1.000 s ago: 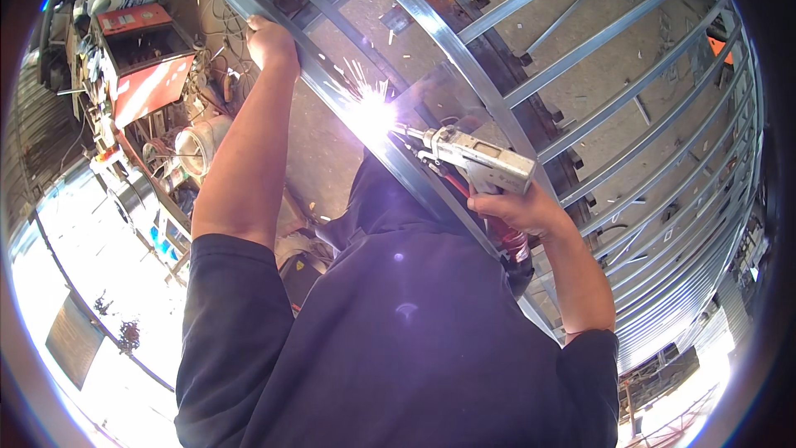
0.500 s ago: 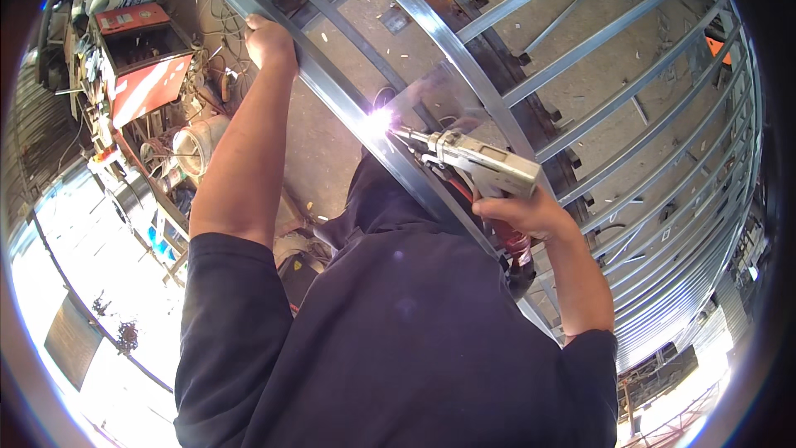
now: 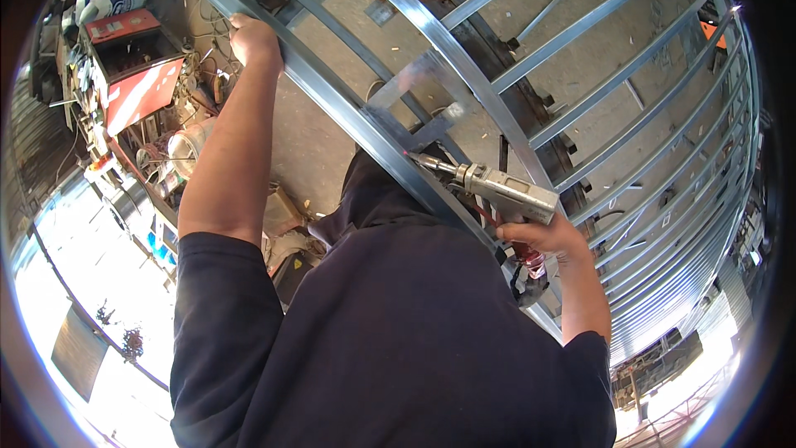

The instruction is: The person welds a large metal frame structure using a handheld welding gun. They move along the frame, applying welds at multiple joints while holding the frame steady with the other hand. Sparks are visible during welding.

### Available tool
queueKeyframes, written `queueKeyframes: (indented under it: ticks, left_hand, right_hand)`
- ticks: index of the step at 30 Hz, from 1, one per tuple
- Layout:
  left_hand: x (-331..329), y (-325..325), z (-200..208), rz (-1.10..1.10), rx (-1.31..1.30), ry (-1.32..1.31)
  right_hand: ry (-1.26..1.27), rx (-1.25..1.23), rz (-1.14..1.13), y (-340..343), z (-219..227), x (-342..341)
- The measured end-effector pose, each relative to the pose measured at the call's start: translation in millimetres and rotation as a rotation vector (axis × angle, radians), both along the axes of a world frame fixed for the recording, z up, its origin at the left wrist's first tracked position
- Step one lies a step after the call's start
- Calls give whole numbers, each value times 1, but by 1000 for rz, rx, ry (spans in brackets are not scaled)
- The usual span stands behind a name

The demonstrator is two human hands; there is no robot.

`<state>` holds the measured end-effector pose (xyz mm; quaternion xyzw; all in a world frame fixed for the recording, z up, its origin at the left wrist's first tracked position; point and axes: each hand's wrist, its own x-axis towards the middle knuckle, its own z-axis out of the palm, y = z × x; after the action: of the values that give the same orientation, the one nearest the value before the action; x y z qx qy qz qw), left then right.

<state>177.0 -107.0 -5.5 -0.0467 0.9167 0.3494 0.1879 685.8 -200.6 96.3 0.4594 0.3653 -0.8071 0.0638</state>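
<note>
My left hand point(image 3: 255, 40) is closed around the upper part of a long silvery metal tube point(image 3: 340, 116), which slants from the upper left down toward my right side. My right hand point(image 3: 547, 236) grips a gun-shaped welding torch point(image 3: 510, 191) with a pale, boxy body. Its narrow metal nozzle points left and its tip is at the tube's edge, with a tiny reddish glow there. Whether the tip touches the metal I cannot tell. Beyond the tube, a hazy grey flat shape spans toward a wider curving metal bar point(image 3: 431, 25).
Many parallel metal bars point(image 3: 597, 21) of a large frame fill the right side. Dark steel beams point(image 3: 497, 41) lie beneath it. On the left stand an opened red box point(image 3: 145, 87), tangled cables and a whitish drum point(image 3: 191, 148). Scraps dot the floor.
The bright welding arc on the tube has gone out. My right hand and the torch have shifted down and to the right. The whole scene has slid slightly left; my left hand still grips the tube.
</note>
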Motion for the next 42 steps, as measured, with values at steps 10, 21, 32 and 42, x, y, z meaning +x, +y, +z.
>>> queueKeyframes:
  ticks: [10, 21, 32, 42]
  left_hand:
    - [-3, 1, -2, 10, -17, -3]
    - [0, 0, 1, -37, -6, 9]
    - [1, 1, 4, -20, -32, -6]
    - [-1, 0, 2, -14, -50, -12]
  right_hand:
    - [-53, 2, -52, -7, -2, -2]
    - [-141, -41, 1, -9, 0, 0]
    - [-58, 29, -12, -12, -7, 7]
    - [-75, 23, 13, -11, -4, 10]
